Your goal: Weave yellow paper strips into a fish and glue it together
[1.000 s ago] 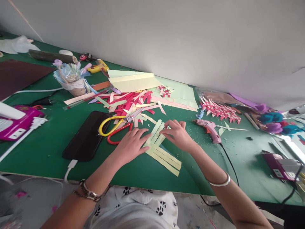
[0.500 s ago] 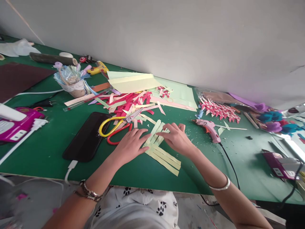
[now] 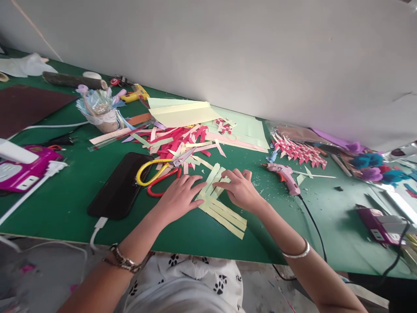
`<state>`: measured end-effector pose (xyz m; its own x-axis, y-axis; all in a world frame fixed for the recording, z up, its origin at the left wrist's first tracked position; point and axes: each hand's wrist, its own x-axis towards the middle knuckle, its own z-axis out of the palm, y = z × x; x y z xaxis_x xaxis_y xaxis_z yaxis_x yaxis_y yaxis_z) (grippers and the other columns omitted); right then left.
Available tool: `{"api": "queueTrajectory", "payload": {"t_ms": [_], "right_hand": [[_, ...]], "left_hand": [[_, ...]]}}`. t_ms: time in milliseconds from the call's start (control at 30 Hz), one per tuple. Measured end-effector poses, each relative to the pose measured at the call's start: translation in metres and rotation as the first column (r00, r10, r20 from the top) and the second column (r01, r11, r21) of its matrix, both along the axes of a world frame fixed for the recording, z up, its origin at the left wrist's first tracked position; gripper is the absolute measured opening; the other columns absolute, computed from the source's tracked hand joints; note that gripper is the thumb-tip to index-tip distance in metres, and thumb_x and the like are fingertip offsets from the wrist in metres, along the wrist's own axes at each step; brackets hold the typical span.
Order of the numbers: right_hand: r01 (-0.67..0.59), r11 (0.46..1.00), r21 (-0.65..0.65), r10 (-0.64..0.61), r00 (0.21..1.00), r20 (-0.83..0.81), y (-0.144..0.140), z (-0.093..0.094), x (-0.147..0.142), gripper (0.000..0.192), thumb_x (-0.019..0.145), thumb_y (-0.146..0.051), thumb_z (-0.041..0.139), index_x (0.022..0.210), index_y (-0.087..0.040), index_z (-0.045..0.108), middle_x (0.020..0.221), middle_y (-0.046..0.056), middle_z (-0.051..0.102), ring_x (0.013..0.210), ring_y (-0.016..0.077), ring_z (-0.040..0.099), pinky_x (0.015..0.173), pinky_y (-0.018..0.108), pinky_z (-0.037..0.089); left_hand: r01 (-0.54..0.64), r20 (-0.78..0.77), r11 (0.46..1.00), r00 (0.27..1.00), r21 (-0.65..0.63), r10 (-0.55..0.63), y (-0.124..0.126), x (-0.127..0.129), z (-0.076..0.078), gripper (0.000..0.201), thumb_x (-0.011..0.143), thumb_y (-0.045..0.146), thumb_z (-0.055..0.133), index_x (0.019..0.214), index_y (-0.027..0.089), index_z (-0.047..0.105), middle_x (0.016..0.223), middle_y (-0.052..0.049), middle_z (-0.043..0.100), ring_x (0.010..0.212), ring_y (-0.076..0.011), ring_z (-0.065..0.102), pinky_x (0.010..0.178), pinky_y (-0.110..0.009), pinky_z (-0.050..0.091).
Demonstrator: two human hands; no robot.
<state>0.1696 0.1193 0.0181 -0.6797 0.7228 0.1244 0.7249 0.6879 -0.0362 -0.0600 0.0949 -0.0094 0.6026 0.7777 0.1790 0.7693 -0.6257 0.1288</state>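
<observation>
Resting left hand [image 3: 179, 198] unclenched on pale-green strips [image 3: 211, 203], with right hand [image 3: 241, 189] curled there, cannot tell whether gripping; working at littered green table [image 3: 202, 243] before far grey wall [image 3: 208, 48].

A black phone [image 3: 114, 187] lies on the green table [image 3: 185, 239], a white cable [image 3: 101, 223] plugged into its near end. Beyond it stands a pot [image 3: 108, 122] with pale blue frills, near a yellow glue gun [image 3: 137, 93]; a pink glue gun [image 3: 285, 174] lies farther right.
</observation>
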Motion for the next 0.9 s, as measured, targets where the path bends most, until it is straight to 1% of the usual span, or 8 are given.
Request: {"api": "queueTrajectory", "payload": {"t_ms": [67, 233, 367, 467, 600, 667, 800, 900], "right_hand": [[-0.012, 1.000, 0.006, 0.012, 1.000, -0.014, -0.005, 0.002, -0.002, 0.050, 0.084, -0.002, 0.034, 0.110, -0.033, 0.063, 0.105, 0.006, 0.052, 0.086, 0.0172, 0.041, 0.069, 0.035, 0.019], [-0.128, 0.991, -0.047, 0.129, 0.992, -0.001, -0.019, 0.004, -0.012, 0.049, 0.084, -0.005, 0.038, 0.114, -0.038, 0.060, 0.103, 0.005, 0.053, 0.083, 0.0159, 0.039, 0.068, 0.033, 0.018], [-0.074, 0.997, -0.034, 0.075, 0.997, 0.012, -0.013, 0.000, -0.009, 0.050, 0.084, -0.003, 0.036, 0.110, -0.036, 0.062, 0.104, 0.005, 0.053, 0.084, 0.0166, 0.040, 0.068, 0.034, 0.019], [-0.012, 1.000, -0.007, 0.013, 0.999, 0.045, -0.003, -0.001, -0.002, 0.055, 0.083, 0.000, 0.034, 0.115, -0.038, 0.059, 0.106, 0.006, 0.053, 0.087, 0.0177, 0.041, 0.070, 0.035, 0.020], [0.060, 0.997, 0.039, -0.063, 0.994, 0.084, 0.005, 0.001, 0.002, 0.054, 0.081, 0.000, 0.034, 0.116, -0.033, 0.060, 0.110, 0.007, 0.053, 0.089, 0.0196, 0.042, 0.071, 0.037, 0.022], [0.053, 0.998, 0.044, -0.056, 0.995, 0.082, 0.003, 0.003, 0.002, 0.054, 0.081, 0.000, 0.034, 0.117, -0.033, 0.059, 0.111, 0.007, 0.053, 0.088, 0.0194, 0.042, 0.071, 0.037, 0.023], [-0.030, 1.000, -0.008, 0.030, 0.998, 0.055, 0.000, 0.003, 0.001, 0.057, 0.081, -0.001, 0.035, 0.119, -0.038, 0.056, 0.109, 0.005, 0.053, 0.088, 0.0184, 0.043, 0.071, 0.036, 0.023], [0.001, 1.000, -0.006, 0.000, 0.999, 0.048, 0.004, -0.001, 0.005, 0.057, 0.081, -0.002, 0.034, 0.118, -0.039, 0.057, 0.110, 0.006, 0.052, 0.089, 0.0190, 0.042, 0.071, 0.037, 0.023]], "left_hand": [[-0.004, -0.005, 1.000, 1.000, 0.003, 0.004, 0.000, 0.000, -0.001, 0.043, 0.091, 0.046, 0.036, 0.124, 0.022, 0.048, 0.128, -0.008, 0.049, 0.110, -0.0279, 0.046, 0.087, -0.041, 0.042], [-0.015, 0.012, 1.000, 1.000, 0.013, 0.015, -0.001, 0.000, -0.002, 0.044, 0.091, 0.047, 0.034, 0.123, 0.021, 0.047, 0.127, -0.008, 0.049, 0.109, -0.0270, 0.047, 0.088, -0.041, 0.041], [-0.012, 0.020, 1.000, 1.000, 0.003, 0.012, 0.000, 0.001, 0.001, 0.044, 0.091, 0.047, 0.035, 0.122, 0.019, 0.049, 0.125, -0.009, 0.051, 0.108, -0.0268, 0.047, 0.088, -0.040, 0.041], [-0.007, 0.017, 1.000, 1.000, 0.000, 0.007, 0.000, 0.001, 0.002, 0.045, 0.091, 0.047, 0.035, 0.122, 0.019, 0.050, 0.125, -0.009, 0.052, 0.108, -0.0270, 0.048, 0.087, -0.040, 0.041], [-0.006, 0.001, 1.000, 1.000, 0.004, 0.006, -0.001, 0.001, 0.003, 0.045, 0.090, 0.046, 0.037, 0.124, 0.019, 0.049, 0.127, -0.009, 0.051, 0.108, -0.0267, 0.047, 0.088, -0.040, 0.041], [-0.009, -0.004, 1.000, 1.000, 0.001, 0.009, -0.001, 0.001, 0.003, 0.045, 0.090, 0.046, 0.037, 0.123, 0.018, 0.050, 0.127, -0.009, 0.051, 0.109, -0.0267, 0.047, 0.088, -0.040, 0.041], [-0.013, -0.001, 1.000, 1.000, -0.009, 0.013, -0.001, 0.002, 0.004, 0.045, 0.090, 0.046, 0.038, 0.123, 0.018, 0.050, 0.127, -0.009, 0.051, 0.109, -0.0271, 0.047, 0.088, -0.040, 0.041], [-0.012, -0.001, 1.000, 1.000, -0.019, 0.012, 0.000, 0.002, 0.004, 0.046, 0.090, 0.045, 0.039, 0.124, 0.017, 0.048, 0.128, -0.009, 0.050, 0.110, -0.0272, 0.046, 0.089, -0.040, 0.041]]}}
